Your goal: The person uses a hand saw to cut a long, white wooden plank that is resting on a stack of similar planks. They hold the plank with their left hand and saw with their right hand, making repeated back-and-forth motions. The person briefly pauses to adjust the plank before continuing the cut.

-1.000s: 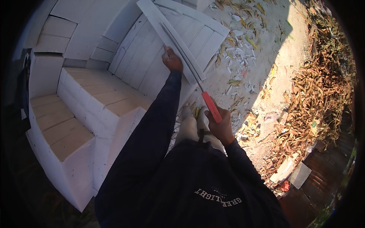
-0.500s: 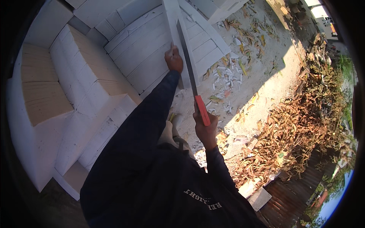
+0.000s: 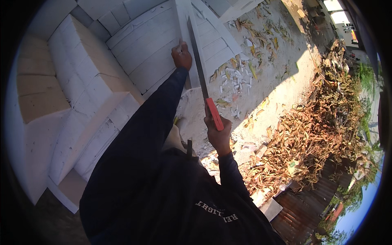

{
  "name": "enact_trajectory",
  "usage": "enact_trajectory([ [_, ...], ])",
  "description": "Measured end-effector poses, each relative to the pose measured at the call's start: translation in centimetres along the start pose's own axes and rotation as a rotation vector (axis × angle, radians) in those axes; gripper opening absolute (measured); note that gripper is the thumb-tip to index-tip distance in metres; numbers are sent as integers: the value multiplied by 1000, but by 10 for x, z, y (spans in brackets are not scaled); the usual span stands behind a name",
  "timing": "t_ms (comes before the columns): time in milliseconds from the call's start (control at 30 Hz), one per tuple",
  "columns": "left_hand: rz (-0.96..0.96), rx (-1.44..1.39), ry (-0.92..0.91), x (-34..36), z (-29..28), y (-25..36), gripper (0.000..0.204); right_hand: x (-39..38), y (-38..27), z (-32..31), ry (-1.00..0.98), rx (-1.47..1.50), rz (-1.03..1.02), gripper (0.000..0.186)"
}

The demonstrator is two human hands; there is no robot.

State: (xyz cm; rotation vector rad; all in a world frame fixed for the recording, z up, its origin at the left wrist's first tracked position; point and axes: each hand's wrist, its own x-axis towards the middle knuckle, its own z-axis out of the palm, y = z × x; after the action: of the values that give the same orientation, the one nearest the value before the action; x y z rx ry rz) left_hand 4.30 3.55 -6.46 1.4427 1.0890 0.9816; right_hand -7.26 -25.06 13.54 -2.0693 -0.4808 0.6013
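Observation:
My right hand is wrapped around the red handle of a handsaw. Its long dark blade points away from me and lies along a long white board, close to the board's right side. My left hand is closed at the board's left edge, with one finger stretched up along it; part of the grip is hidden. Beneath the board is a stack of white blocks or planks laid side by side. From this angle I cannot tell whether the saw teeth bite into the board.
White blocks with tan tops are piled at the left. White offcuts and leaves litter the pale ground right of the board. A heap of dry brown leaves and rusty corrugated sheets lie at the right.
The whole view has shifted slightly, so everything sits a little further up and left. Both hands keep their holds, and the saw is nearly unmoved against the board.

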Motion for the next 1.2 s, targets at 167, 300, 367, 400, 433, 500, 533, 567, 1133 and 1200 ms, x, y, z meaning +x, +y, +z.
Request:
enact_trajectory([
  [167, 64, -29, 15, 5, -3, 2, 50, -12, -3, 3, 44, 36, -108, 20],
  [300, -40, -19, -37, -3, -4, 11, 48, 10, -13, 13, 29, -10, -45, 11],
  [367, -28, -11, 7, 0, -5, 9, 47, -22, -3, 8, 52, -26, -10, 11],
  [400, -36, -37, 9, 3, -4, 7, 47, -28, -2, 3, 66, -25, -61, 11],
  [433, -44, -63, 11, 6, -3, 4, 47, -30, -1, 1, 79, -23, -112, 10],
  [500, -22, -64, -5, 1, 2, 4, 48, -22, -10, 0, 77, -21, -115, 9],
  [533, 17, -38, -4, 2, 2, 5, 48, 1, -14, 5, 49, -14, -82, 9],
  [567, 56, -7, 9, 4, 0, 5, 49, 13, -17, 8, 9, -6, -53, 10],
  [1133, -3, -75, 7, 5, 1, 18, 51, -53, 18, 11, 160, 28, -110, 21],
  [1200, 3, -67, 7, -2, -5, 11, 52, -30, -6, 4, 80, 46, 39, 23],
])
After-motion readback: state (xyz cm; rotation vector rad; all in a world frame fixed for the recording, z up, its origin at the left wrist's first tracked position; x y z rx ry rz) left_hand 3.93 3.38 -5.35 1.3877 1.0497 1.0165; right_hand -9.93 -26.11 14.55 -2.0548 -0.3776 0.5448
